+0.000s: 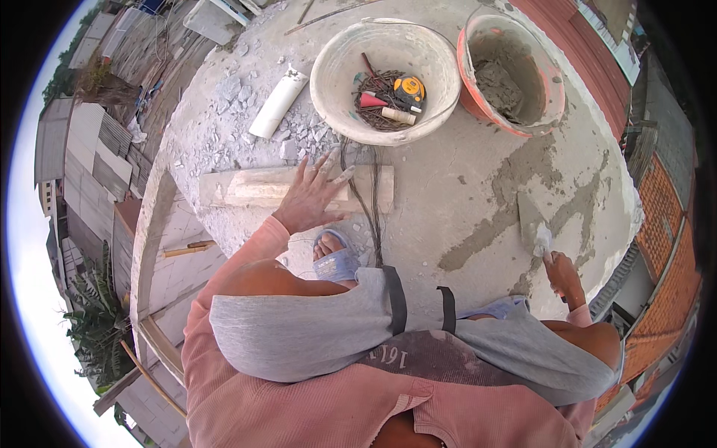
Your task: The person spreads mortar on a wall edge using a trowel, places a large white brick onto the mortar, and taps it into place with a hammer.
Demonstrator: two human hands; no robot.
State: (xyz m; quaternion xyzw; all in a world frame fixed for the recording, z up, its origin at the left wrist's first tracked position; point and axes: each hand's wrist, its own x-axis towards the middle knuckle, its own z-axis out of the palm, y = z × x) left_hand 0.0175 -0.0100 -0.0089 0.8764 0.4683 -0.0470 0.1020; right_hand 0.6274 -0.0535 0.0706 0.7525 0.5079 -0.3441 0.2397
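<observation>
My left hand (310, 196), its fingers spread and dusted with grey, is over a pale wooden float (250, 188) that lies on the concrete. Whether the palm touches it I cannot tell. Just right of those fingers runs a bundle of thin dark wires (376, 205), coming down from the white bucket toward my lap. On the right, my right hand (564, 275) is closed round the handle of a trowel (531, 216). The trowel's blade rests on or just over the slab, beside smears of wet mortar (478, 243).
A white bucket (328, 89) holds wires, a yellow tape measure (410, 89) and a red-handled tool. Next to it stands an orange bucket (551, 112) of mortar. A white pipe piece (278, 103) lies among concrete rubble (233, 93). The slab's edges (160, 160) drop away to roofs below.
</observation>
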